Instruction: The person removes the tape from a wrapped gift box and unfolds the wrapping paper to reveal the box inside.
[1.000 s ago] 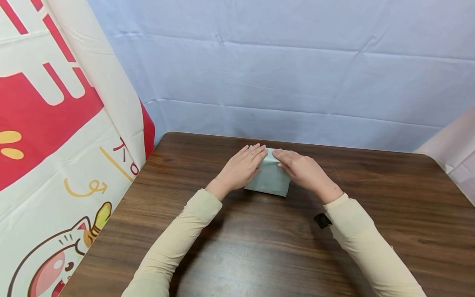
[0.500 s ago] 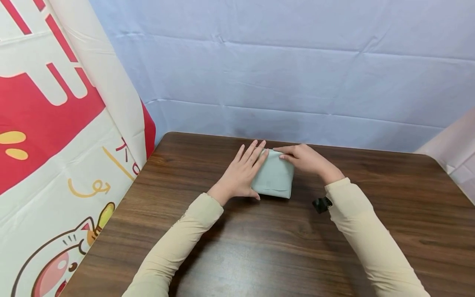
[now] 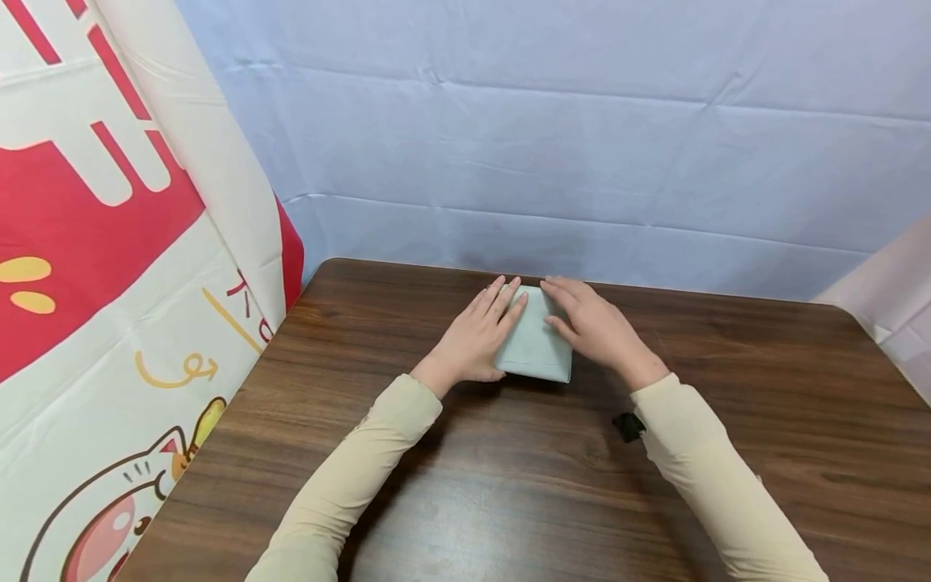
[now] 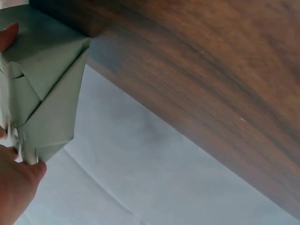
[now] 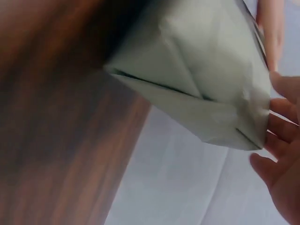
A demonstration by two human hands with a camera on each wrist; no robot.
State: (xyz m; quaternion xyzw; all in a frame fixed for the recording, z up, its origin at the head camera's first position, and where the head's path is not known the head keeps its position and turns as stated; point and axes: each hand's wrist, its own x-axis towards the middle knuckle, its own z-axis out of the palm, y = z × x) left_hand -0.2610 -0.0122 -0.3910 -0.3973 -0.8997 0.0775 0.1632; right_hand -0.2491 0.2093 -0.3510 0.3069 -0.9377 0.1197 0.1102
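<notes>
A small box-shaped parcel in pale green paper [image 3: 534, 343] lies near the back of the table. Folded triangular flaps show on the side of the parcel [image 4: 54, 101] in the left wrist view, and creases cross the parcel [image 5: 187, 79] in the right wrist view. My left hand [image 3: 467, 343] rests along its left side, fairly straight fingers reaching over the top and thumb low by the near corner. On the far right corner, my right hand [image 3: 602, 327] touches it with extended fingers, thumb over the top. Its underside is hidden.
The dark wooden table [image 3: 538, 493] ends just behind the parcel. A pale blue cloth backdrop [image 3: 582, 137] hangs beyond it, and a printed red-and-white cloth [image 3: 80, 234] hangs at the left. A small black device [image 3: 628, 427] sits under the right wrist.
The parcel has turned slightly and shifted a little. My right hand has gone from the far edge to the right corner and side. The left hand's spread fingers have drawn closer together.
</notes>
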